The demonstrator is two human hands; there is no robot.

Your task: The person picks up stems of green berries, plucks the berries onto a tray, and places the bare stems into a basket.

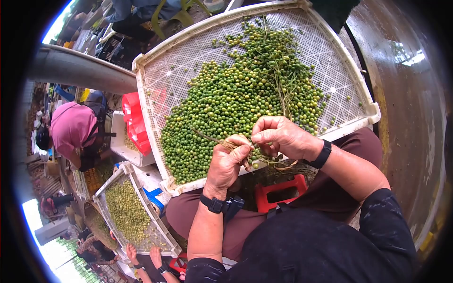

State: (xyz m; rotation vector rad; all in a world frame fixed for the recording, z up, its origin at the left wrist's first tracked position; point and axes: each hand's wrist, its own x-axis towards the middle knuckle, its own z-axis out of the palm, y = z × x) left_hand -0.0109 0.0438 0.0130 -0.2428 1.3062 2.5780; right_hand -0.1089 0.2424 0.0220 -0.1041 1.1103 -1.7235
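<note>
My left hand [226, 165] is closed around a thin stalk [210, 137], whose dry end sticks out to the left over the fruit. Close beside it, my right hand [288, 139] has thumb and forefinger pinched together at the stalk's other end; what lies between those fingertips is too small to make out. Leafy sprigs with a few fruits [269, 162] hang below both hands. In front of me a white mesh tray [177, 89] bears a heap of small round green and yellowish fruits [222, 101]. More fruiting stems [283, 80] lie on the heap's right side.
A red plastic stool [281, 192] stands under the tray's near edge. At lower left, another person's hands [144, 254] touch a second tray [160, 231] of paler fruits. A person in pink [73, 125] bends at left near a red bag [134, 120]. Wet floor [406, 94] runs along the right.
</note>
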